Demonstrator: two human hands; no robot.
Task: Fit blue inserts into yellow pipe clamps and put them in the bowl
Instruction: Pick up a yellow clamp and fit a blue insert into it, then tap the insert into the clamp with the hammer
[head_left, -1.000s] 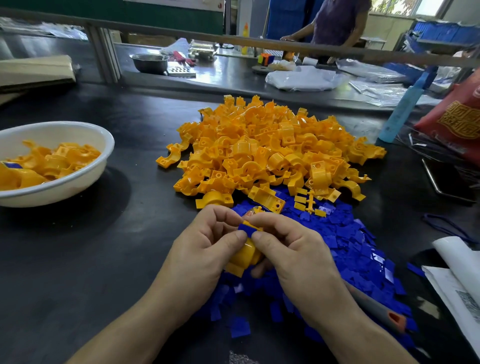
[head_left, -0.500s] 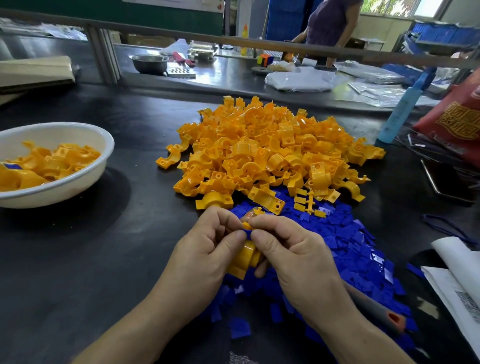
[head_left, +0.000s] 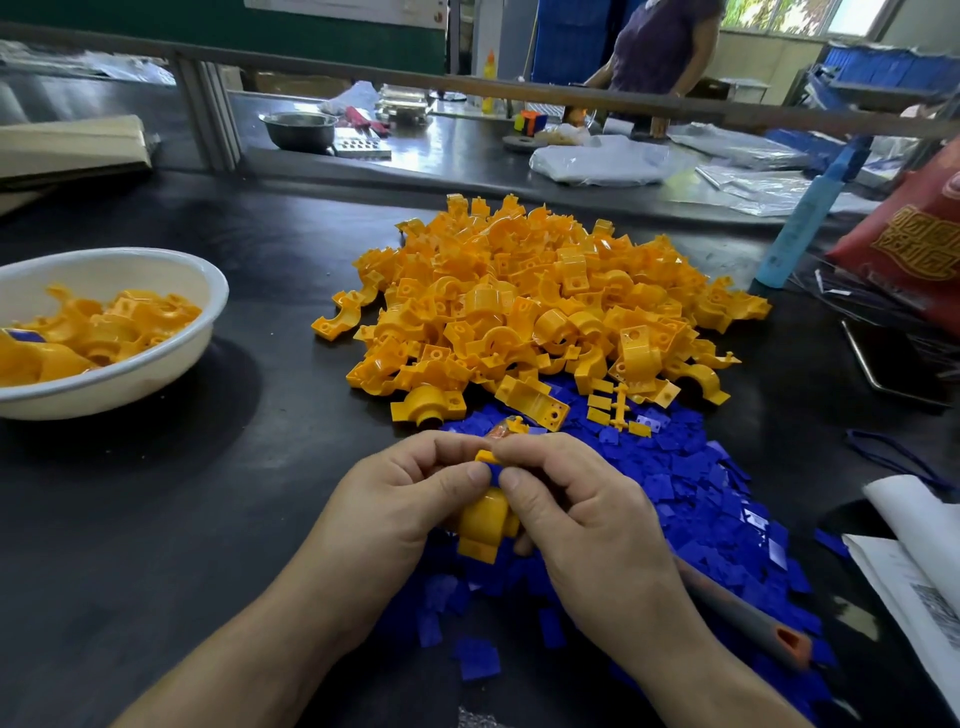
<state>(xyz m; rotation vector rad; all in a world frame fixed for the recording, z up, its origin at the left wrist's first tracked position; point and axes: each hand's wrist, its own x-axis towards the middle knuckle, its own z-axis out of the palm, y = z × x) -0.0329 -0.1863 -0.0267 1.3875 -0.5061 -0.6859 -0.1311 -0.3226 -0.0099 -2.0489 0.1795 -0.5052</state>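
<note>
My left hand (head_left: 400, 504) and my right hand (head_left: 587, 514) meet over the near table, both gripping one yellow pipe clamp (head_left: 485, 522). Both thumbs press a blue insert (head_left: 493, 473) against the clamp's top; only a sliver of blue shows. A big heap of yellow clamps (head_left: 540, 306) lies just beyond my hands. A spread of blue inserts (head_left: 696, 499) covers the table under and right of my hands. The white bowl (head_left: 150, 364) at the left holds several yellow clamps.
A grey tool with an orange tip (head_left: 748, 618) lies among the blue inserts by my right wrist. Papers (head_left: 919, 561) sit at the right edge, a dark tablet (head_left: 893, 364) and red bag (head_left: 914, 244) beyond. A person stands at the far bench.
My thumbs have closed further over the blue insert, so less of it shows than a second ago. The clamp and both hands stay in the same spot.
</note>
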